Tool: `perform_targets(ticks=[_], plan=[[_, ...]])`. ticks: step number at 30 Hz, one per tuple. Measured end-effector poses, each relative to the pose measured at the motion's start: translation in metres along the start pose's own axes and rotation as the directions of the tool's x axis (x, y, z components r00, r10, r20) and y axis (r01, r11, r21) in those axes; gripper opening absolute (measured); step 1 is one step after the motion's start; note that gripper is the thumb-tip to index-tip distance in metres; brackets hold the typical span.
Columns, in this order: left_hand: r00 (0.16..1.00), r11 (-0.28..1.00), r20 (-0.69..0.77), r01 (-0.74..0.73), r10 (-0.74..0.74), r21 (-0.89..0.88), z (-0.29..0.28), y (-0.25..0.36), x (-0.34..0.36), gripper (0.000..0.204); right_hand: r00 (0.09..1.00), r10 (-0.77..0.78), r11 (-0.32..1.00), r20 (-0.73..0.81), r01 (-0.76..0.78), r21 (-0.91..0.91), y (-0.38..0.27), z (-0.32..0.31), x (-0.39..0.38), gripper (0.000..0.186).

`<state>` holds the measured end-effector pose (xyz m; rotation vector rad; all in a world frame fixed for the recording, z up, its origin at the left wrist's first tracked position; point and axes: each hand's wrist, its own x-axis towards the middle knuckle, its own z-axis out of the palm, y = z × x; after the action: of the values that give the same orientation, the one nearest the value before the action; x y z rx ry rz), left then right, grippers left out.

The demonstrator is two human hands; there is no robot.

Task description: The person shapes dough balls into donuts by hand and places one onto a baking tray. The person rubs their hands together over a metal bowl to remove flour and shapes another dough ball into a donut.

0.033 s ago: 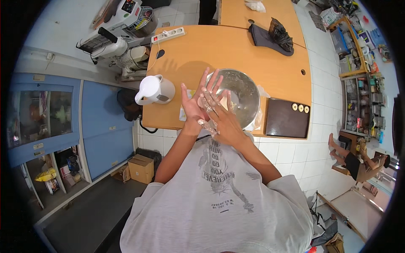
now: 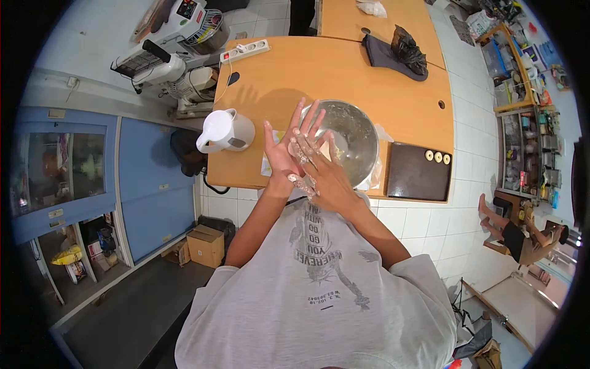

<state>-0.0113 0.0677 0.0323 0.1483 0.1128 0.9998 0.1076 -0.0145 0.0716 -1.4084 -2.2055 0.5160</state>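
Note:
Palm up, with fingers spread, my left hand (image 2: 281, 155) is held at the near edge of the bowl. My right hand (image 2: 322, 175) lies across its palm, fingers stretched out and smeared with pale, sticky dough. A small pale patch shows at the left palm beside the right fingers; whether it is a lump of dough or smears, I cannot tell, since the right hand covers most of it. Behind both hands stands a wide steel mixing bowl (image 2: 362, 132) with crumbs of dough on its inner wall. On a dark baking tray (image 2: 415, 175) sit 3 small pale dough rings (image 2: 437, 157).
Left of the bowl stands a white plastic jug (image 2: 230, 132). A power strip (image 2: 244, 51) lies at the wooden table's far left. Farther right are a dark cap (image 2: 384, 58) and a black plastic bag (image 2: 409, 52). Another person (image 2: 522, 240) sits at the far right.

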Motion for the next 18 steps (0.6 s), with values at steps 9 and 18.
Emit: perform_targets(ticks=[9, 18], plan=[[1.000, 1.000, -0.017, -0.016, 0.016, -0.007, -0.0026, -0.0005, 0.0020, 0.096, 0.999, -0.053, 0.998, -0.010, 0.053, -0.040, 0.0036, 0.0072, -0.0001, 0.068], [1.000, 1.000, -0.017, -0.019, 0.019, 0.020, 0.0046, -0.0020, 0.0036, 0.096, 0.998, -0.051, 0.999, -0.024, 0.051, -0.018, 0.0002, 0.0080, 0.0029, 0.064]])
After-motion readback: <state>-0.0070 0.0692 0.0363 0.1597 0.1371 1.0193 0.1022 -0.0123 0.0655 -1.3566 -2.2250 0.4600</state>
